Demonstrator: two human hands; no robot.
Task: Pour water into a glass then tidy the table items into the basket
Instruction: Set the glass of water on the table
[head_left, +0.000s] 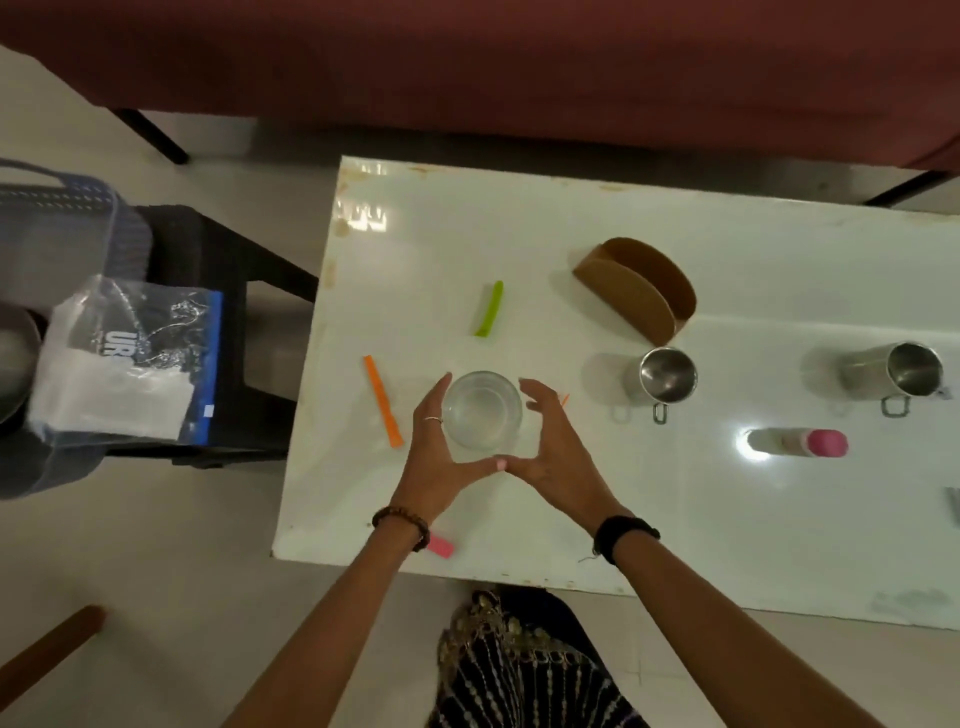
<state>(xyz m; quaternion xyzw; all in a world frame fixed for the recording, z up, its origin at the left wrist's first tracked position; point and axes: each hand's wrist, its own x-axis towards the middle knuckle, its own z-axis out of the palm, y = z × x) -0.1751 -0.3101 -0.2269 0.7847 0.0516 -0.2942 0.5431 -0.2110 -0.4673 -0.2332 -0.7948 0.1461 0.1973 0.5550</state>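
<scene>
A clear glass (483, 410) holding water stands near the left end of the white table (701, 530). My left hand (434, 467) cups its left side, fingers against the wall and thumb curled under its near edge. My right hand (550, 452) is on the right side with fingers spread, a small gap from the glass; the two thumbs meet in front. A brown oval basket (636, 291) lies on its side further back. Loose on the table are a green clip (488, 309), an orange strip (383, 400) and a pink piece (440, 546).
Two steel mugs (667, 375) (914, 370) stand to the right, with a white bottle with a pink cap (800, 442) lying near them. Left of the table a black stool (244, 332) carries a plastic bag (124, 364); a grey woven bag (52, 223) is beyond.
</scene>
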